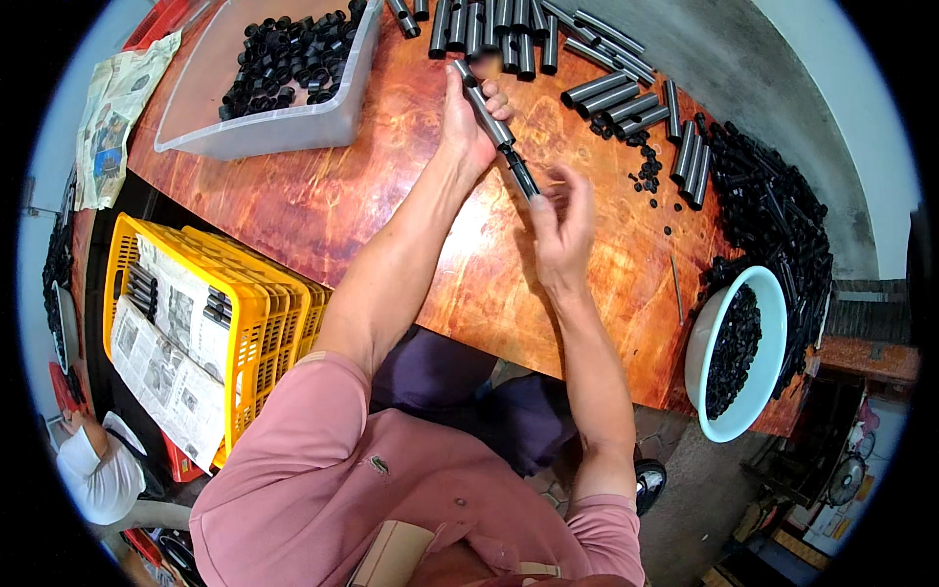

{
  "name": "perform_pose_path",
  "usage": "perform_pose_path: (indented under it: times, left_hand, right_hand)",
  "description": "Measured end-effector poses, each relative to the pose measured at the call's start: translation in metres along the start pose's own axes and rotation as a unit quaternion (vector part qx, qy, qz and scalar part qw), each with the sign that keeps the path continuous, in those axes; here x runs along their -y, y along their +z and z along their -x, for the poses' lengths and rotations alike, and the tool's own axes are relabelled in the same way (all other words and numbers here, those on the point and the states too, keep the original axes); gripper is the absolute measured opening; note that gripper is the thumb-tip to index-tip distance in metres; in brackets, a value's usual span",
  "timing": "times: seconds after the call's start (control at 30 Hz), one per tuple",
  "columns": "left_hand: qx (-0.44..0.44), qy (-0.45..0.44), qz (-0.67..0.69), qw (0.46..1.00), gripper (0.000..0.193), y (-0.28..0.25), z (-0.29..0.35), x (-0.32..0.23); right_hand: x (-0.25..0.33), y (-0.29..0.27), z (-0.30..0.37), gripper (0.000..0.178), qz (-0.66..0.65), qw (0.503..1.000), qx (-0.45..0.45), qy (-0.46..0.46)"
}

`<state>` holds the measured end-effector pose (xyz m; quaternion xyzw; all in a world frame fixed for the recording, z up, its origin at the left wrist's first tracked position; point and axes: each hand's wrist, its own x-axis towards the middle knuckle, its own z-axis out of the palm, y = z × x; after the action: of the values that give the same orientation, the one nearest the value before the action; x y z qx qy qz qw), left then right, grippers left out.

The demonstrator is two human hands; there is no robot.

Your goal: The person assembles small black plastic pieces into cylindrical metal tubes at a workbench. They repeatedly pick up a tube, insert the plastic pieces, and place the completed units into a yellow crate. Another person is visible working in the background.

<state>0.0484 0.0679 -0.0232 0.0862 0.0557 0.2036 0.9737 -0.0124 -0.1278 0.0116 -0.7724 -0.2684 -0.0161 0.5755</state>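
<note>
My left hand (467,132) is wrapped round a shiny dark metal tube (486,115), held at a slant above the table. From the tube's near end sticks out a slimmer black rod-like part (519,173). The fingers and thumb of my right hand (564,223) pinch the lower end of that part. How far the black part reaches inside the tube is hidden. Beyond my left hand lie several similar dark tubes (477,27) in rows. More tubes (599,94) rest to the right, with small black pieces (646,174) scattered beside them.
A translucent bin (264,140) of black caps stands at the far left of the wooden table (333,210). On the right are a heap of black parts (778,210), a pale bowl (780,342) and a thin rod (677,291). Yellow crates (240,362) stand left; another person (101,470) is beyond.
</note>
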Motion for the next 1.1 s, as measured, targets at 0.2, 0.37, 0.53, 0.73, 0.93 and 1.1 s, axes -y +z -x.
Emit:
perform_pose_path:
  times: [0.2,0.37,0.53,0.73,0.93,1.1]
  left_hand:
    - [-0.002,-0.048,-0.009,0.999,0.051,0.019,0.02,0.036]
    - [-0.064,0.006,-0.014,0.998,0.052,0.028,0.019,0.024]
    - [-0.03,-0.027,-0.053,0.998,0.05,0.035,0.038,0.046]
    - [-0.048,-0.04,-0.051,0.997,0.05,0.026,0.039,0.05]
    - [-0.028,-0.057,-0.067,0.996,0.049,0.033,0.045,0.05]
    - [-0.062,-0.027,-0.074,0.995,0.05,0.031,0.041,0.053]
  right_hand:
    - [-0.011,0.0,-0.008,0.069,-0.002,0.983,-0.115,-0.14]
    - [-0.014,-0.008,-0.002,0.073,0.008,0.972,-0.166,-0.167]
    - [-0.011,0.002,-0.014,0.077,0.034,0.978,-0.143,-0.149]
    - [-0.011,-0.001,-0.01,0.078,-0.011,0.972,-0.189,-0.143]
    - [-0.02,-0.001,-0.008,0.072,-0.025,0.975,-0.186,-0.115]
    - [-0.017,0.004,-0.016,0.069,0.016,0.974,-0.176,-0.139]
